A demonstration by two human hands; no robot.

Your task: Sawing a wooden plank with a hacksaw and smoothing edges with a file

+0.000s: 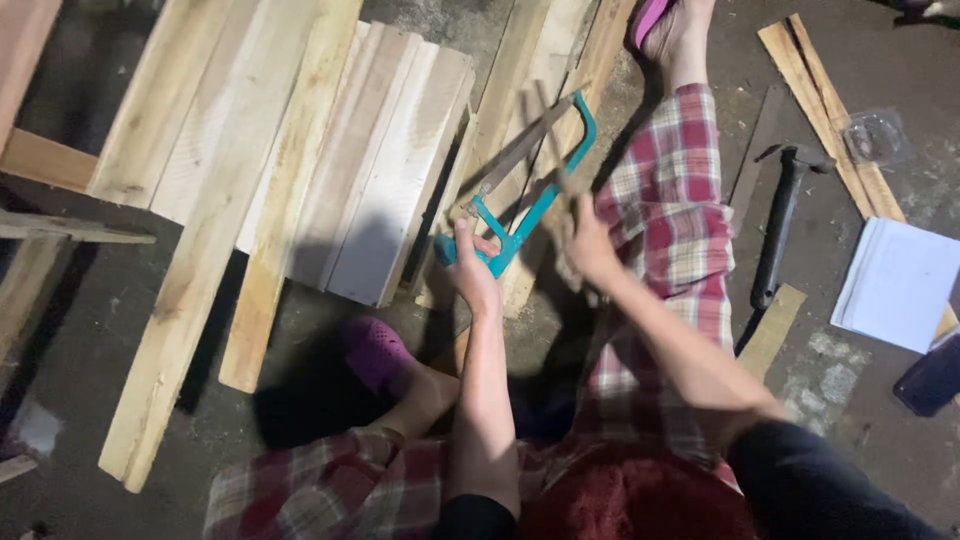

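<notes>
While gripped, hacksaw [527, 190] diagonal, upper-right.

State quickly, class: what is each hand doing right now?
Left hand: closed on the teal hacksaw handle.
Right hand: closed on a thin wooden strip.

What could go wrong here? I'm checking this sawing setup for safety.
The right hand steadies the thin wood strip close to the teal hacksaw that the left hand grips; a slip might cut fingers. The planks lie loose on the floor and might shift.
</notes>
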